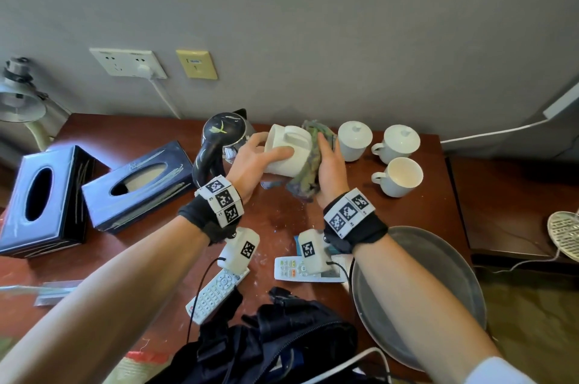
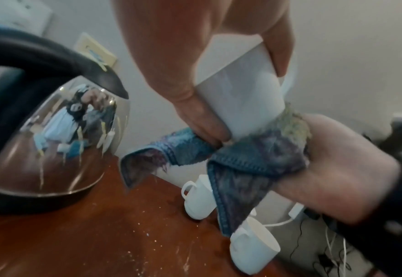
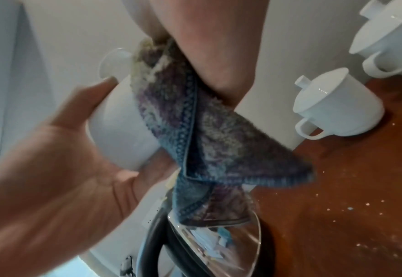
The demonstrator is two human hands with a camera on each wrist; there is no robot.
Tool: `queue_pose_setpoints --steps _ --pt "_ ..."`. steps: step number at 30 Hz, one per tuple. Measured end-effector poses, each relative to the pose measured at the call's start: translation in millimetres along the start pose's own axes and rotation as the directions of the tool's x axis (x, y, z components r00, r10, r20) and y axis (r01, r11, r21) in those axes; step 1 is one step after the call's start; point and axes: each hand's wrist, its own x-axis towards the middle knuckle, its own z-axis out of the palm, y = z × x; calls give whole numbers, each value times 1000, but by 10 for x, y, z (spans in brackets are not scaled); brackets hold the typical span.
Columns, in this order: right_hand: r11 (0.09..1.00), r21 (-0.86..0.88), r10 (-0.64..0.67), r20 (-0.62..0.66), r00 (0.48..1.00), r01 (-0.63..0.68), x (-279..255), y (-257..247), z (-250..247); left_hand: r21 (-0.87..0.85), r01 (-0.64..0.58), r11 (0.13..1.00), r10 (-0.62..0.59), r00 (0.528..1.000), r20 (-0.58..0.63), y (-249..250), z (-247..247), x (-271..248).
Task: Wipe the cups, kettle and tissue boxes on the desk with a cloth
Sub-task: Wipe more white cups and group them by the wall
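Near the desk's (image 1: 282, 220) back edge, left hand (image 1: 250, 167) grips a lidless cup (image 1: 286, 151) while right hand (image 1: 330, 164) presses the cloth (image 1: 308, 170) against its base. Kettle (image 1: 219, 139), tissue boxes (image 1: 138, 183) and three other cups (image 1: 398, 176) probably still need wiping.

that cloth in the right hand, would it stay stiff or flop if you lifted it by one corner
Probably floppy: the cloth folds and droops below the right hand. It looks knitted and fuzzy, so likely light and grippy against the white cup the left hand holds.
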Motion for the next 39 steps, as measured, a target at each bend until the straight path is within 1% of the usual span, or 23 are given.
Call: queue_pose_setpoints --steps 2,5,7,9,10,11,12,14,16,17,19,21,22,24,25,27,28,31,32,33,35,36,39 --pt "994 56 93 -30 995 -92 106 -33 6 68 -44 997 43 999 15 -22 -24 -7" --pt "966 78 250 -57 967 -245 275 12 -52 212 -110 971 96 993 73 -43 -63 -17" --pt "938 87 342 -70 937 -336 334 52 -130 261 -111 959 79 989 127 -40 -78 -21" --pt "918 81 395 -82 915 -389 312 3 -157 242 -91 966 47 982 181 -23 -91 -22" --pt "922 74 385 -74 920 -380 283 -32 -159 235 -82 969 36 981 192 -17 -98 -12" --pt "938 60 346 -78 935 -342 255 -52 -164 242 -74 967 28 982 188 -11 -104 -3" --pt "959 38 282 -83 956 -280 220 -64 -167 245 -71 967 27 984 177 -3 -106 4" --pt "996 -17 92 -53 994 -93 92 -106 -137 243 -38 969 6 991 131 33 -97 27" --pt "995 -57 -79 12 997 80 -44 -133 -126 218 1 976 -22 995 96 92 -73 26" --pt "987 -81 -138 30 990 140 -86 -132 -133 206 21 978 -41 995 92 115 -58 25" --pt "974 -97 -201 45 979 204 -122 -106 -156 175 57 983 -72 994 80 137 -20 11" --pt "978 -80 -191 26 981 192 -121 -72 -149 174 84 981 -99 992 78 121 7 -6" --pt "984 -68 -167 -2 986 166 -112 -53 -143 206 90 974 -112 988 102 107 11 -10" --pt "997 -39 -68 -94 993 65 -70 -47 -150 336 73 939 -143 971 191 118 -1 -30" --pt "1000 -19 5 -121 993 -8 -45 -55 -172 406 54 912 -160 960 231 134 -20 -38" --pt "989 5 149 -112 982 -149 7 -77 -229 507 10 862 -163 952 259 167 -74 -19" --pt "981 3 191 -92 977 -192 24 -89 -251 527 -12 850 -144 956 254 176 -97 -8" --pt "969 -29 246 -25 969 -247 1 -193 -247 475 -60 878 -62 970 237 142 -77 4" --pt "967 -56 249 -31 968 -250 7 -212 -257 454 -68 889 -45 971 233 111 -64 7" --pt "963 -129 230 -60 971 -236 16 -224 -251 435 -75 897 -30 973 229 94 -48 -5" --pt "915 -360 158 -97 983 -183 37 -221 -222 417 -69 906 -16 980 197 65 -54 -1" --pt "890 -432 105 -120 987 -147 67 -174 -232 410 -66 910 -8 984 177 63 -57 4" --pt "874 -486 -93 -160 983 4 21 -129 -210 429 -53 902 -1 992 124 84 -36 23"
